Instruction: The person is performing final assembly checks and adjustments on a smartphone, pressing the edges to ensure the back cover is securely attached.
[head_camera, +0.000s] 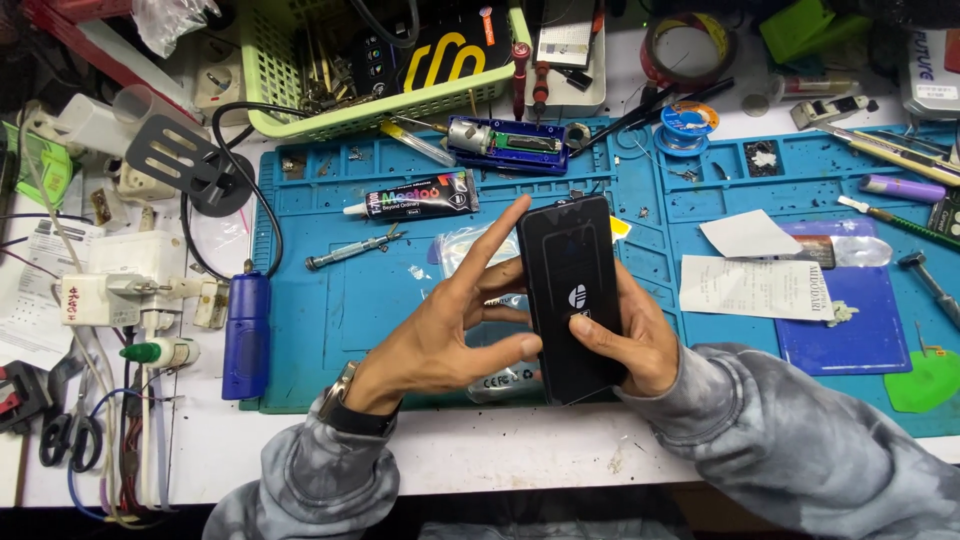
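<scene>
the black phone (570, 295) sits grasped in the right hand (630, 345), above the bench; the left hand (450, 320), fingers spread, steadies its edge. looks slim, stiff, slick and breakable; best gripped by the sides.

light: bright, even overhead | shadows: soft, short | focus: sharp | edges: slight wide-angle bend

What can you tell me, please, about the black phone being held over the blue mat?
The black phone is a slim, glossy-looking slab showing a small round white mark. It is held upright above the blue mat, tilted slightly. The right hand grips its lower part, thumb on the face; the left hand presses its left edge with spread fingers.
</scene>
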